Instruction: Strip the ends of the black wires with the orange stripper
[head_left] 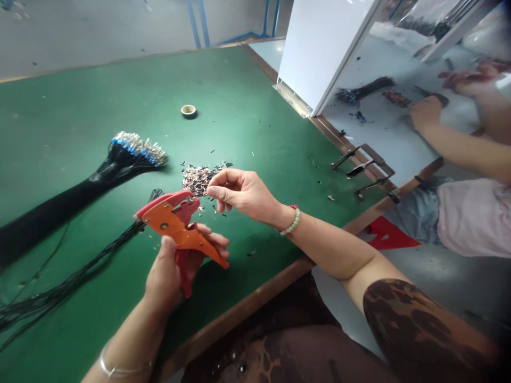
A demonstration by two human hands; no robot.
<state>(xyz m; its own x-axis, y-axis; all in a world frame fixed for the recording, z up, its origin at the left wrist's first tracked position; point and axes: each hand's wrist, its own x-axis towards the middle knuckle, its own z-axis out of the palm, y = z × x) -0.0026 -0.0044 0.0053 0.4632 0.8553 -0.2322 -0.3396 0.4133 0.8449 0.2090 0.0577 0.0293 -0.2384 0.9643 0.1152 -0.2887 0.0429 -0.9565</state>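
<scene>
I'm closing my left grip [171, 271] fully around the red handles of an orange wire stripper [175, 223], holding it over the green surface [255, 106], not far in from the wooden near edge [239, 319]. My right grip [243, 194] is narrowing to a tight pinch on a short dark wire piece [202, 194], right beside the stripper's head. Just behind it, a heap of cut wire bits [199, 181] is lying on the surface. To the left, a black wire bundle with metal terminals [136, 151] and loose black wires [72, 276] are taking up room. Open surface is stretching toward a tape roll [188, 111] at the far side. Past the right edge, a co-worker's hand [429, 114] is working over a white table [383, 133].
</scene>
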